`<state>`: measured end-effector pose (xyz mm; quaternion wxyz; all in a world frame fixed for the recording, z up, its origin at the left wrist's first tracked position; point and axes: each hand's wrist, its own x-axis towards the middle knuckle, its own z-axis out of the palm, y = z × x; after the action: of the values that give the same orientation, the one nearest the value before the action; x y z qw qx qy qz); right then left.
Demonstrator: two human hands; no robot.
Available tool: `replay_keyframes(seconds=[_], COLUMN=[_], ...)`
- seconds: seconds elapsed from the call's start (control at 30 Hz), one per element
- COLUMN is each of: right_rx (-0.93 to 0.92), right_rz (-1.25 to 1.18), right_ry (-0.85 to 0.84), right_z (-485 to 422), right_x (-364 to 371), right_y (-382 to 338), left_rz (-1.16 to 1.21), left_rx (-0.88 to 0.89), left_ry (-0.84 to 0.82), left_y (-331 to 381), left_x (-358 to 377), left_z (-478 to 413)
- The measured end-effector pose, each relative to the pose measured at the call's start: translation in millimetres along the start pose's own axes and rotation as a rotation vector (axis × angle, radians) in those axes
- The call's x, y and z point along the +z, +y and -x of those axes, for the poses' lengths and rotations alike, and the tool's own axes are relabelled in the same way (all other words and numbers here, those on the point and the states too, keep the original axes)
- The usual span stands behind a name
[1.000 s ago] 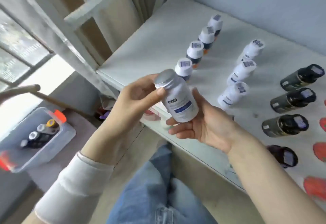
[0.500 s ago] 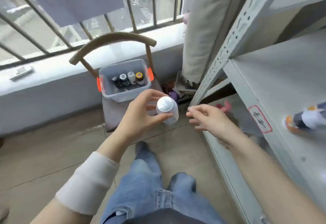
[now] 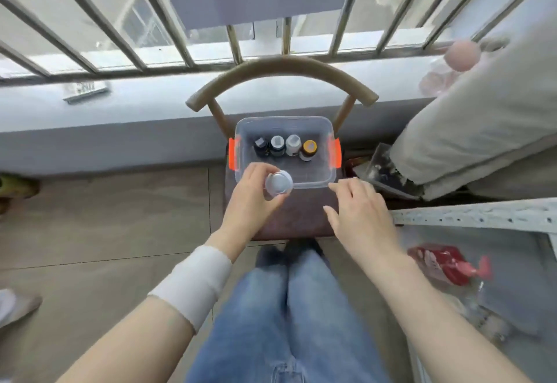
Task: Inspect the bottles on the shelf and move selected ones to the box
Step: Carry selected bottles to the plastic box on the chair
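Head view looked straight down: left hand (image 3: pixel 253 199) pinched the white bottle (image 3: pixel 278 183) near its cap, cap up, fingers curled round it, poised right over the near rim of the clear box (image 3: pixel 313 184) on the chair (image 3: pixel 281 67). Upright grip, likely so it could go in standing beside the four bottles (image 3: pixel 284 145) lined along the far wall. Right hand (image 3: pixel 358 214) hovered just beside the box, fingers loose, holding nothing.

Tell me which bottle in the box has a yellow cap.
The rightmost bottle of the row in the box; the other three caps are dark or white.
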<state>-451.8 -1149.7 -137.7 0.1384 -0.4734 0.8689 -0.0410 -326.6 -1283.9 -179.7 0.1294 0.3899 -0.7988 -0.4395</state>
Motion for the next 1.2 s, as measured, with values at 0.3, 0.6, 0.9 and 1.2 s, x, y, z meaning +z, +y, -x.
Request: replay_keyframes(seconds=[0.3, 0.6, 0.9, 1.2], right_rx=[0.031, 0.034, 0.123, 0.117], right_rz=[-0.078, -0.157, -0.262, -0.213], right_ry=[-0.239, -0.222, -0.238, -0.300], right_z=[-109, -192, -187, -191], right_x=[50, 167, 175, 203], right_y=[18, 42, 41, 37], left_rz=[-0.217, -0.263, -0.333, -0.347], left_rx=[-0.114, -0.193, -0.165, -0.380], left_ry=[0.044, -0.028, -0.046, -0.139], left_y=[-64, -151, -145, -178], left_x=[49, 122, 114, 138], left_z=[-89, -154, -128, -156])
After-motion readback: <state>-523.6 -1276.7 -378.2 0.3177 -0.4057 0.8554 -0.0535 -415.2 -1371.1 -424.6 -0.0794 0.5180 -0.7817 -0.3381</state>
